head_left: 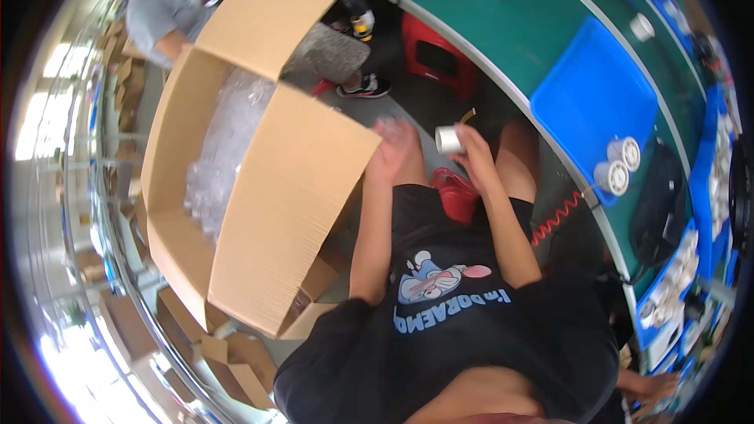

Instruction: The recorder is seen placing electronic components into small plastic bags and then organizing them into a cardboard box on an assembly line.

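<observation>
My right hand (476, 155) is closed around a small white cylinder (448, 140), held above my lap. A thin yellowish strip (469, 116) sticks up beside that hand; I cannot tell whether it belongs to the cylinder. My left hand (395, 149) is raised by the outer edge of a carton flap, smeared by motion, so its fingers and anything in them are unclear. The large open cardboard box (294, 204) stands to my left with clear plastic packaging (228, 157) inside.
On my right curves a green workbench (542, 55) with a blue tray (589, 102), two white round parts (617, 166) and a black pouch (660, 204). A red stool (440, 63) stands beneath it; a red coiled cord (559, 218) hangs at its edge. Another person (161, 12) sits beyond the box.
</observation>
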A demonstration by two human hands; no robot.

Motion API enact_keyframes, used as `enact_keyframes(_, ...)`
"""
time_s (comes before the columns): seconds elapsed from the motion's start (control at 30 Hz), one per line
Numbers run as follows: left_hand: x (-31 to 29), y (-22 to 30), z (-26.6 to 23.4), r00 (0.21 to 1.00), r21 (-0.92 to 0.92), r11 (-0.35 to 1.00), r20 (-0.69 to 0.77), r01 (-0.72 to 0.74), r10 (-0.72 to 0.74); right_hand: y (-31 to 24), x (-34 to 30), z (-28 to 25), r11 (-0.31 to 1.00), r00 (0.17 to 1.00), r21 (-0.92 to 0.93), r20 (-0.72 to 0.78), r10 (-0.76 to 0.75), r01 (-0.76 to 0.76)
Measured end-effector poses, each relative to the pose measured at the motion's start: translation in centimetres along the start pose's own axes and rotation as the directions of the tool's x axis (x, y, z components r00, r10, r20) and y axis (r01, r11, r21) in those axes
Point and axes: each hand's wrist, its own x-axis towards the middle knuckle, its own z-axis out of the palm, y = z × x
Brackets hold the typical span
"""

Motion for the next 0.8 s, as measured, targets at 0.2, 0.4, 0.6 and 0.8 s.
enact_keyframes(0.2,12.0,0.5,10.3,0.884,0.437,0.783,0.064,-0.442,0.464,-1.1,-13.1,-6.6,0.994,0.983,0.026,-0.148,0.110,-0.107)
enact_keyframes(0.4,14.1,-1.1,12.7,0.916,0.548,0.742,0.135,-0.386,0.377,-1.0,-17.6,-7.6,0.995,0.961,0.070,-0.263,0.087,-0.071)
enact_keyframes(0.6,8.0,-3.4,9.6,0.962,0.827,0.500,0.168,-0.257,0.217,-2.8,-15.0,-3.9,0.990,0.986,0.000,-0.095,0.137,-0.138)
enact_keyframes(0.8,-5.3,-11.2,6.0,0.929,0.944,-0.069,0.331,-0.323,0.165,-5.9,-10.2,1.7,0.345,0.935,-0.897,0.170,-0.310,0.278)
